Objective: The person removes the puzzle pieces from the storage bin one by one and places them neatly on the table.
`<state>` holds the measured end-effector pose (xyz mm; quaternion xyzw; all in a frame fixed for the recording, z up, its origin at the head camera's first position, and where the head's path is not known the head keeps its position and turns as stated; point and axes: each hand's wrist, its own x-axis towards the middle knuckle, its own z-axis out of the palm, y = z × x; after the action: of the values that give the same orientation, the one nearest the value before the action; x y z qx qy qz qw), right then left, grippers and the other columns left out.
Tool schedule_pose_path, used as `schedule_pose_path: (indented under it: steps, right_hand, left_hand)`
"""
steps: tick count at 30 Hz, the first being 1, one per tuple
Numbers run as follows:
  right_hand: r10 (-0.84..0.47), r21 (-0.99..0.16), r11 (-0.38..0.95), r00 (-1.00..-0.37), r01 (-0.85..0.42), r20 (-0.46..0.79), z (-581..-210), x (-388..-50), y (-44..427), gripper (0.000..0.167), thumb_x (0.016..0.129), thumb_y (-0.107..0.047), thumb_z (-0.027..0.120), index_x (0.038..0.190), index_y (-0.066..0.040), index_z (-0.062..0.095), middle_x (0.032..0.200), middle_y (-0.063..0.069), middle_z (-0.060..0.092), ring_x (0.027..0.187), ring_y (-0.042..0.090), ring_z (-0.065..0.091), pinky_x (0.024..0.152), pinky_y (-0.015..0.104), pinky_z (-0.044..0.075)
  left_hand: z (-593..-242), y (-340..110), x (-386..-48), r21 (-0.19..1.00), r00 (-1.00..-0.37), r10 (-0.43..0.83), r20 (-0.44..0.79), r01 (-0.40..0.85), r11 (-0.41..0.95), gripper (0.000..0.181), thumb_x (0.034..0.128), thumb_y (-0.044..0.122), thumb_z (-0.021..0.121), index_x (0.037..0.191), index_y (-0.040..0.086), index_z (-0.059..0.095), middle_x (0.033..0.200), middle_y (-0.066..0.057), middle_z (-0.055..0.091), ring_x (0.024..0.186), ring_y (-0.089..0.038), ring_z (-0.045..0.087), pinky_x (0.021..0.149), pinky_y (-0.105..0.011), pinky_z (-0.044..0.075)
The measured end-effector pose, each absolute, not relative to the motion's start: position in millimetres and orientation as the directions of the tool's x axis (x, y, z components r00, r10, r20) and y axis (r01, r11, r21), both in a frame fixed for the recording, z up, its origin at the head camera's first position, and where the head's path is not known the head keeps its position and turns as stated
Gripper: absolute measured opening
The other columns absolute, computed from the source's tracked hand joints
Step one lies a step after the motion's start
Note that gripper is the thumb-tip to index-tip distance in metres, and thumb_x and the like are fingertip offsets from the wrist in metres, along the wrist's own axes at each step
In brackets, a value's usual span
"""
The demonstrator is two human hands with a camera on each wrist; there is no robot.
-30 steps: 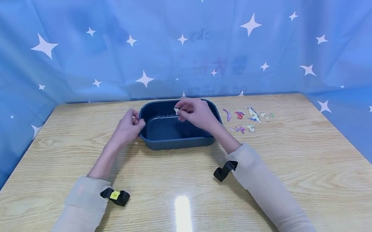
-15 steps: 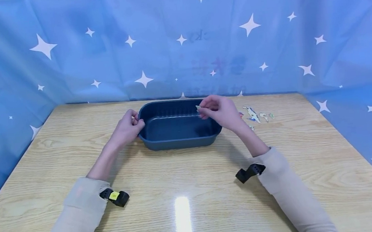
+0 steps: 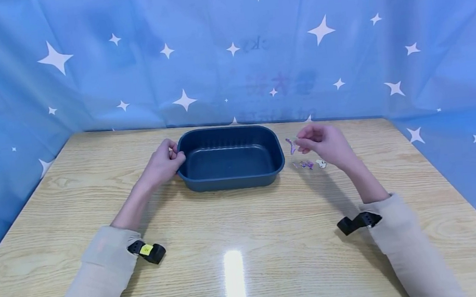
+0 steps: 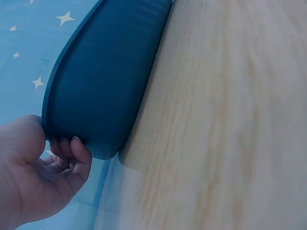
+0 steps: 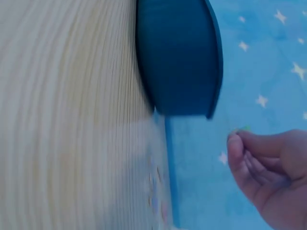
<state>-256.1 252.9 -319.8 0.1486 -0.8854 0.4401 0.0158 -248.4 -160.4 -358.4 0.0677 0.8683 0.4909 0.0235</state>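
A dark blue rectangular plastic basin point(image 3: 233, 183) stands on the wooden table, its inside facing up. My left hand point(image 3: 162, 163) grips the basin's left rim, thumb on the edge and fingers curled below it, as the left wrist view also shows. Up in the air to the right of the basin, my right hand point(image 3: 326, 145) pinches a small thin flat piece point(image 5: 243, 128) between thumb and fingertips; only a pale greenish edge shows. Under and beside this hand lie small flat cut-outs: a purple one point(image 3: 292, 146), pinkish-purple ones point(image 3: 307, 165) and a white one point(image 3: 321, 164).
The wooden table point(image 3: 246, 225) reaches back to a blue curtain point(image 3: 221, 73) with white stars. Black wrist cameras are strapped to both sleeves. The right hand covers part of the cut-outs' area.
My right hand has moved from above the basin out to the right, over the cut-outs, still pinching the small piece. The left hand stays on the rim.
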Motion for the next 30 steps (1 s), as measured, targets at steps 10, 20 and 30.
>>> schedule_pose_path:
  steps: [10,20,30]
  right_hand:
    - [-0.179,-0.693,0.703,-0.983,-0.159,0.045,-326,-247,309,0.026,0.101,-0.019,0.064,0.112,0.004,0.064,0.096,0.018,0.071,0.085,0.031,0.072,0.077,0.039,0.058]
    - [-0.161,-0.68,0.732,-0.98,-0.04,-0.116,-329,-246,338,0.029,0.098,-0.009,0.066,0.116,0.013,0.061,0.098,0.018,0.071,0.079,0.017,0.071,0.075,0.033,0.059]
    - [-0.152,-0.645,0.764,-0.967,0.015,-0.203,-339,-250,343,0.029,0.097,-0.013,0.067,0.112,0.012,0.064,0.088,0.008,0.071,0.076,0.014,0.067,0.071,0.028,0.056]
  left_hand:
    - [-358,-161,-249,0.856,-0.989,0.143,0.022,0.093,0.509,0.016,0.1009,0.015,0.048,0.109,0.003,0.04,0.083,-0.007,0.045,0.067,-0.022,0.052,0.063,-0.029,0.049]
    - [-358,-160,-249,0.861,-0.99,0.139,0.017,0.085,0.502,0.017,0.1011,0.015,0.048,0.11,0.002,0.041,0.083,-0.007,0.045,0.066,-0.023,0.053,0.062,-0.029,0.049]
    - [-358,-161,-248,0.863,-0.99,0.14,0.011,0.08,0.498,0.017,0.1012,0.015,0.049,0.11,0.003,0.04,0.084,-0.007,0.045,0.068,-0.022,0.052,0.063,-0.029,0.049]
